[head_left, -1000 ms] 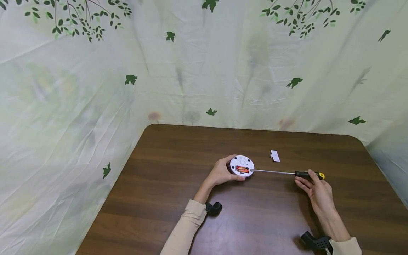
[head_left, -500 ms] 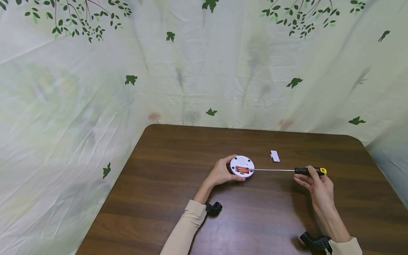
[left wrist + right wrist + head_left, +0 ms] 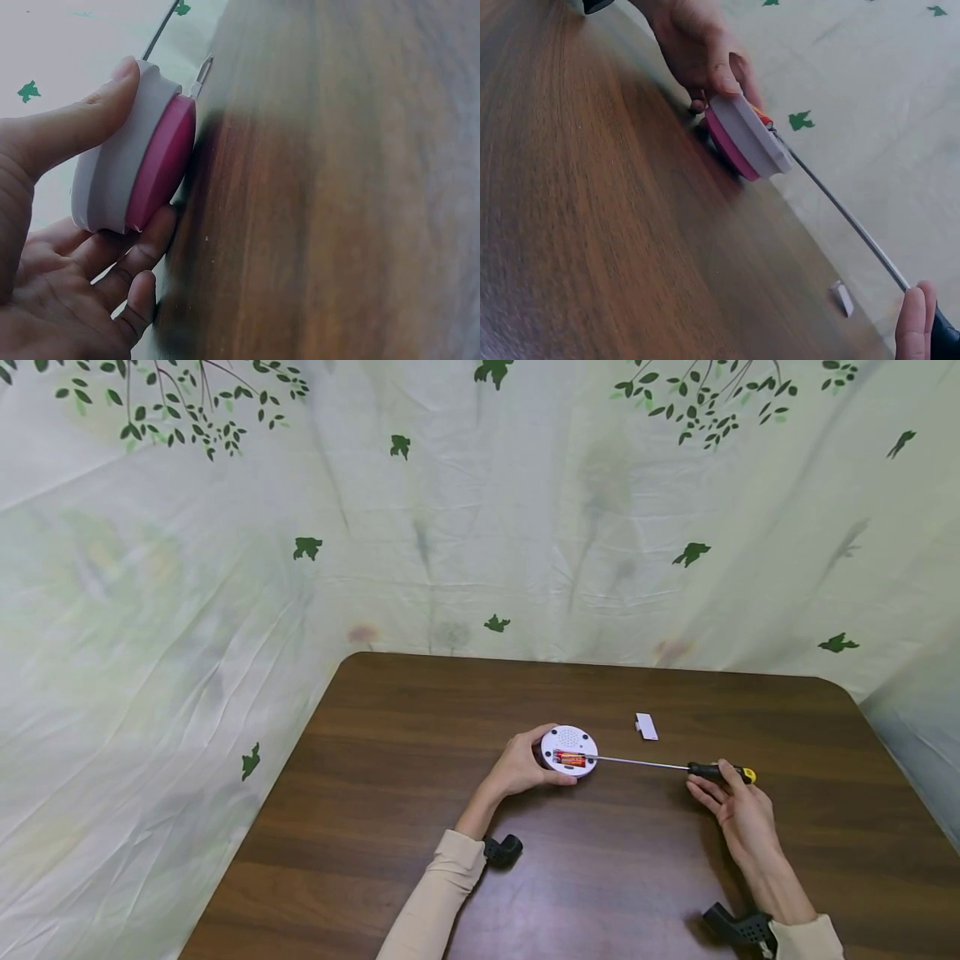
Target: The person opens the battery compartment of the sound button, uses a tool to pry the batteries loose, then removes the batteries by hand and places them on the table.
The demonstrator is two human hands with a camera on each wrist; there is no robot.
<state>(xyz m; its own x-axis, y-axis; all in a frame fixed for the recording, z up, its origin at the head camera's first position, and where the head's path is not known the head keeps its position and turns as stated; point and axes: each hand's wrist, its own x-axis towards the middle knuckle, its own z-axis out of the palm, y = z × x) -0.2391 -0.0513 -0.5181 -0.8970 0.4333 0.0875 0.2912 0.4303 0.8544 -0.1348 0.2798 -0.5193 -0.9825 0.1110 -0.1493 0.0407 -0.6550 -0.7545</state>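
Note:
A round white device [image 3: 566,743] with a pink far side [image 3: 161,169] stands on edge, its battery compartment facing right. My left hand [image 3: 517,767] grips its rim, thumb on the white side in the left wrist view [image 3: 79,120]. Red-orange batteries [image 3: 570,759] lie in the compartment; one end pokes up above the white face in the right wrist view [image 3: 762,117]. My right hand [image 3: 746,822] pinches the black and yellow handle of a long screwdriver [image 3: 645,764]. Its tip touches or lies right beside the batteries' right end.
A small white battery cover [image 3: 647,727] lies on the brown wooden table [image 3: 420,718], behind the screwdriver. A pale curtain [image 3: 525,527] with green leaf prints hangs beyond the table's back edge.
Over the last second the screwdriver handle rises slightly, then drops nearer to me and shifts left with my right hand. The left hand and the device stay in place.

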